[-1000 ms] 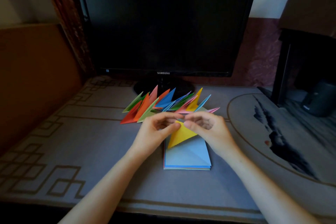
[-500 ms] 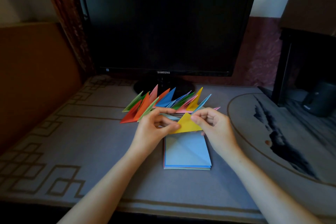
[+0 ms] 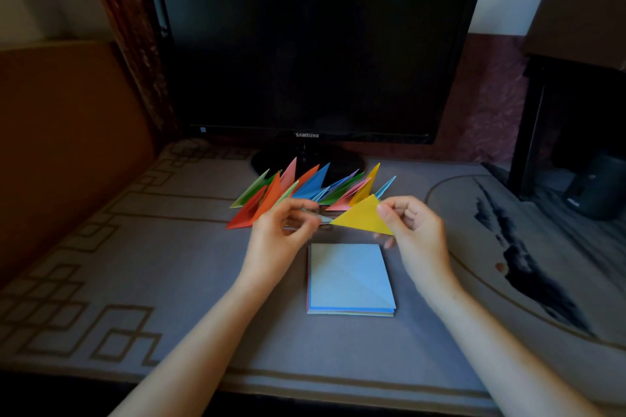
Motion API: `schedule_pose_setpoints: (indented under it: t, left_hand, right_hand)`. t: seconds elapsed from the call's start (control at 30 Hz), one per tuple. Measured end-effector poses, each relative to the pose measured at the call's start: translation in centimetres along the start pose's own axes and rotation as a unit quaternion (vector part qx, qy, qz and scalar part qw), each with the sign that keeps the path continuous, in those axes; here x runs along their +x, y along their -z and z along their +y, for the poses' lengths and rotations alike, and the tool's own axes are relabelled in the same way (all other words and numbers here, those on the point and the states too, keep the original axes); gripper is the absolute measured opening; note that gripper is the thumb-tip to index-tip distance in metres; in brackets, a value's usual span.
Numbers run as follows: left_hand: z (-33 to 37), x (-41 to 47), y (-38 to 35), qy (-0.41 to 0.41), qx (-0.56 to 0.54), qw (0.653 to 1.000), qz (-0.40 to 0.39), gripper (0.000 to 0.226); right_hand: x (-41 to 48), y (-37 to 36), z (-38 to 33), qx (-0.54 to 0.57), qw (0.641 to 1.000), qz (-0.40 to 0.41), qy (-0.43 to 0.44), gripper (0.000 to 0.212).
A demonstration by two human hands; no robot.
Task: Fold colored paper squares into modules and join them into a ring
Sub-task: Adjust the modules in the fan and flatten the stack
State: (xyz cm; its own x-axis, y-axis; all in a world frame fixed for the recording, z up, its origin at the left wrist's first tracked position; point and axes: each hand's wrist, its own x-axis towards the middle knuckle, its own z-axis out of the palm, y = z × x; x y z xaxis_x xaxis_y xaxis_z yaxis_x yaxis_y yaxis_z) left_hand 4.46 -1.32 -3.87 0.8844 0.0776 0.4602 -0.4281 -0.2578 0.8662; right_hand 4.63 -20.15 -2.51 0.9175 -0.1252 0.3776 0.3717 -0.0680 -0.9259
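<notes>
A yellow folded triangle module hangs above the table, pinched at its right corner by my right hand. My left hand hovers just left of it with fingers curled, no longer touching the yellow paper; whether it holds anything is unclear. Below both hands lies a stack of paper squares with a light blue sheet on top, creased diagonally. Behind the hands, several finished modules in red, orange, green, blue, pink and yellow stand fanned in a row.
A black monitor on its round stand rises right behind the modules. The grey patterned table cloth covers the table. A dark speaker and a black shelf frame stand at the far right. A brown panel borders the left.
The yellow module went from both hands to my right hand alone and moved up and to the right. My left hand let go and drew slightly left.
</notes>
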Motion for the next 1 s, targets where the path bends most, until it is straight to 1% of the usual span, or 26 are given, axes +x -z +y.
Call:
schedule_pose_setpoints:
  t: [0.07,0.13,0.23,0.33,0.43,0.57,0.8,0.9,1.0]
  left_hand:
    - [0.4,0.0,-0.1,0.006,-0.034,0.999,-0.006,0.014]
    - [0.7,-0.2,-0.3,0.014,-0.065,0.997,-0.031,0.014]
    - [0.9,-0.4,-0.6,0.027,-0.057,0.996,-0.065,0.018]
    - [0.8,-0.4,-0.7,0.043,-0.047,0.995,-0.077,0.012]
    - [0.7,-0.4,-0.7,0.042,-0.046,0.995,-0.076,0.012]
    - [0.8,-0.5,-0.6,0.036,-0.046,0.996,-0.066,0.008]
    - [0.7,-0.2,-0.2,0.07,-0.099,0.993,-0.012,0.011]
    - [0.8,-0.2,-0.3,0.072,-0.088,0.994,-0.012,0.009]
    - [0.7,-0.2,-0.3,0.075,-0.072,0.995,-0.004,0.008]
  right_hand:
    - [-0.1,-0.2,0.2,-0.008,0.999,-0.03,-0.01,0.015]
    - [-0.3,-0.6,0.3,-0.024,0.998,-0.059,-0.005,0.015]
    - [-0.5,-0.9,0.3,-0.042,0.994,-0.102,0.004,0.016]
    - [-0.7,-1.1,0.2,-0.041,0.991,-0.13,0.015,0.011]
    - [-0.6,-1.1,0.0,-0.03,0.991,-0.133,0.014,0.008]
    - [-0.3,-1.1,0.1,-0.039,0.99,-0.135,-0.005,0.016]
    - [-0.2,-0.6,0.3,-0.052,0.987,-0.149,-0.02,0.017]
    - [-0.2,-0.5,0.3,-0.052,0.988,-0.144,-0.023,0.019]
    - [-0.3,-0.6,0.3,-0.077,0.986,-0.143,-0.017,0.019]
